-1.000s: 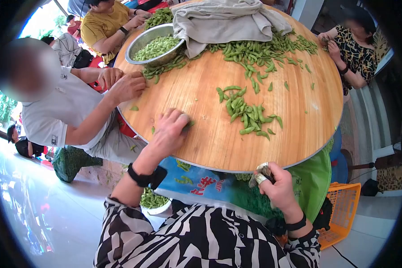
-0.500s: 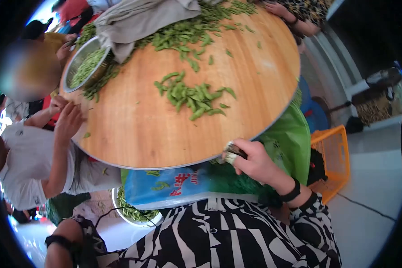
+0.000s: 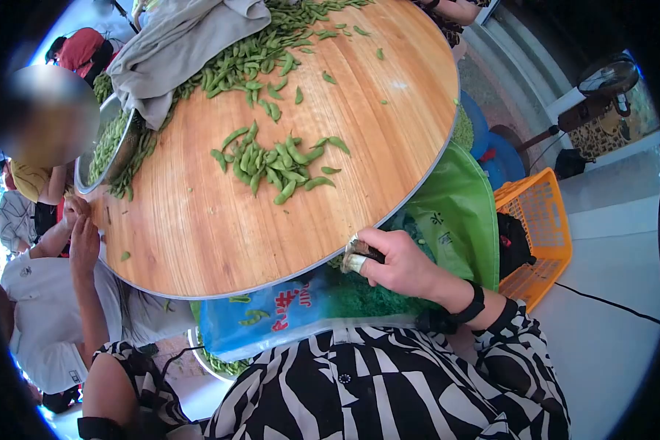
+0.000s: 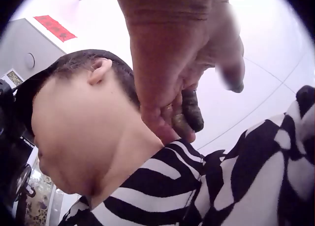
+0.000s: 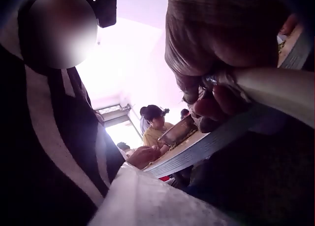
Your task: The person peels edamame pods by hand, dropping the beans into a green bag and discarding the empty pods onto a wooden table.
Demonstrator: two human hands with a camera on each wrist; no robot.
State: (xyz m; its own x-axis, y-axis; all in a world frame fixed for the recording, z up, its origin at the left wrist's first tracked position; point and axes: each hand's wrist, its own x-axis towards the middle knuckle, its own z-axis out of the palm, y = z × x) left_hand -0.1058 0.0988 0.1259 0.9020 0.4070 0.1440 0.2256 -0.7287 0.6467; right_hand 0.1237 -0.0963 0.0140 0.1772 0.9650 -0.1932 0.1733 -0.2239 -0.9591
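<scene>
My left hand [image 4: 177, 63] is at my shoulder in the left wrist view, out of the head view. Its loosely bent fingers touch the collar of the black-and-white patterned shirt [image 4: 152, 181], beside the neck; a dark covering shows on a fingertip. My right hand [image 3: 400, 260] is just off the near table edge, over a green and blue bag [image 3: 458, 213], with its fingers curled in. Pale and dark wrappings cover its thumb and finger ends; I cannot tell whether something small is inside. A small pile of green soybean pods [image 3: 279, 165] lies mid-table, beyond the right hand.
The round wooden table [image 3: 198, 249] bears a larger pod heap [image 3: 235, 62] partly under a grey cloth [image 3: 176, 51], with a metal colander [image 3: 128, 147] beside it. People sit around it. An orange crate [image 3: 543, 242] stands at the right and a white tub of pods [image 3: 224, 363] sits below.
My left hand has left the tabletop and come up to my shoulder. The head view has swung right, so the table appears further left. My right hand stays curled by the table edge.
</scene>
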